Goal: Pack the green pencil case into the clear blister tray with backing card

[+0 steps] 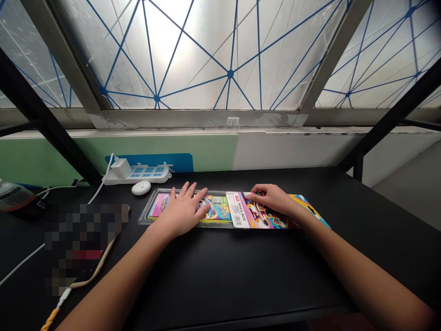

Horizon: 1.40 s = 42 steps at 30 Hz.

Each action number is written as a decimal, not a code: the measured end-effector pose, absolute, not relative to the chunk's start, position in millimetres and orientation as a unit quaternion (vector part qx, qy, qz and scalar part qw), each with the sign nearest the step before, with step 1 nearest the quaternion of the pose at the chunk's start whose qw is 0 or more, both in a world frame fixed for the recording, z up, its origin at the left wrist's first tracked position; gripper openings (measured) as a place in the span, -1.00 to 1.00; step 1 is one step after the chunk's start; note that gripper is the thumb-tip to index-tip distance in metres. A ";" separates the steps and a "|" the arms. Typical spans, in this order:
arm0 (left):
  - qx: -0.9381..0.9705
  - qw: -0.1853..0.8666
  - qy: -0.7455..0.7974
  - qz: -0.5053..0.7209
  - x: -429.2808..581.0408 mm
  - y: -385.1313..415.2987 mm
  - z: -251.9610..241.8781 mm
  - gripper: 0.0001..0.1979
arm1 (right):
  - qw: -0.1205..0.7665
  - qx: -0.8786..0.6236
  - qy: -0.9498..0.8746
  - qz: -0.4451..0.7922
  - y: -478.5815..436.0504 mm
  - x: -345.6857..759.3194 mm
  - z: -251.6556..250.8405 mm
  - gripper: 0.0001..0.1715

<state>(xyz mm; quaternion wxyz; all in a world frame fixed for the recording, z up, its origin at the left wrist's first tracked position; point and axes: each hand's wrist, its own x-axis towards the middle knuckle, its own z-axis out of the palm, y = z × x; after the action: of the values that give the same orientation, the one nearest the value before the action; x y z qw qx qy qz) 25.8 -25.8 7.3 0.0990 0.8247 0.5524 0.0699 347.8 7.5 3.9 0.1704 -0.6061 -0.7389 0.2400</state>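
On the black desk lies a clear plastic tray (143, 217) with a colourful flat box (220, 212) inside, partly covered by my left hand (186, 207). The fingers of that hand are spread and rest flat over the box. A printed card (237, 214) reading "PENCIL BOX" overlaps the tray's right end and extends to the right. My right hand (272, 198) is over this card, with thumb and fingers closed at its upper part. Part of the card's picture is hidden under my right hand and wrist.
A white power strip (151, 173) with a plugged-in charger (121, 168) stands against the wall. A white round case (141, 188) sits in front of it. To the left are a blurred-out device (86, 243) with a cable and a bottle (17, 197). Black frame bars (386, 110) slant up at both sides.
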 end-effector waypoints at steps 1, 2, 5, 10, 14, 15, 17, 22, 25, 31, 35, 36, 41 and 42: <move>0.826 0.101 0.550 0.074 25.1 -25.4 6.7 -0.33 | 0.170 -0.606 -0.739 0.240 7.8 349.1 4.8 -0.41; 0.827 0.104 0.548 0.077 24.4 -25.1 6.2 -0.33 | 0.169 -0.607 -0.739 0.238 8.2 350.7 5.6 -0.41; 0.829 0.110 0.543 0.080 23.1 -24.5 5.8 -0.33 | 0.167 -0.616 -0.737 0.224 9.7 357.9 7.8 -0.39; 0.828 0.118 0.543 0.079 22.9 -24.9 8.1 -0.31 | 0.170 -0.632 -0.725 0.215 9.8 367.8 11.0 -0.42; 0.829 0.121 0.541 0.076 23.0 -25.7 9.1 -0.31 | 0.179 -0.631 -0.725 0.208 6.9 369.2 15.3 -0.46; 0.829 0.119 0.541 0.076 22.9 -25.8 9.0 -0.31 | 0.182 -0.632 -0.725 0.205 6.0 369.4 16.5 -0.46; 0.830 0.113 0.541 0.077 22.6 -25.8 8.6 -0.32 | 0.188 -0.632 -0.725 0.199 4.2 369.2 18.4 -0.47; 0.829 0.106 0.543 0.078 24.4 -25.5 8.3 -0.34 | 0.202 -0.628 -0.725 0.200 -3.1 357.6 16.5 -0.47; 0.824 0.117 0.545 0.102 32.1 -29.2 9.5 -0.36 | 0.210 -0.630 -0.725 0.184 -9.1 340.9 11.2 -0.47; 0.813 0.279 0.461 0.219 59.4 -51.5 18.5 -0.42 | 0.205 -0.603 -0.749 0.183 -15.8 314.9 4.7 -0.49; 0.755 0.374 0.435 0.318 58.6 -51.6 26.1 -0.53 | 0.189 -0.597 -0.757 0.185 -16.5 316.2 5.5 -0.49; 0.739 0.375 0.435 0.352 54.1 -47.3 27.1 -0.56 | 0.188 -0.596 -0.758 0.188 -16.3 318.5 6.1 -0.49; 0.659 0.324 0.467 0.494 23.0 -14.8 20.9 -0.63 | 0.166 -0.605 -0.754 0.194 -13.7 338.7 11.4 -0.47; 0.639 0.334 0.473 0.507 19.0 -9.8 17.6 -0.62 | 0.158 -0.603 -0.756 0.200 -13.3 343.4 13.0 -0.47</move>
<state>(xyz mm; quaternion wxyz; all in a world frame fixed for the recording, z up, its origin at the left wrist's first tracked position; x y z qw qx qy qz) 19.0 -9.8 17.6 0.3337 0.6391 0.4728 0.5067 343.4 -13.3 13.0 0.1584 -0.6032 -0.7557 0.1999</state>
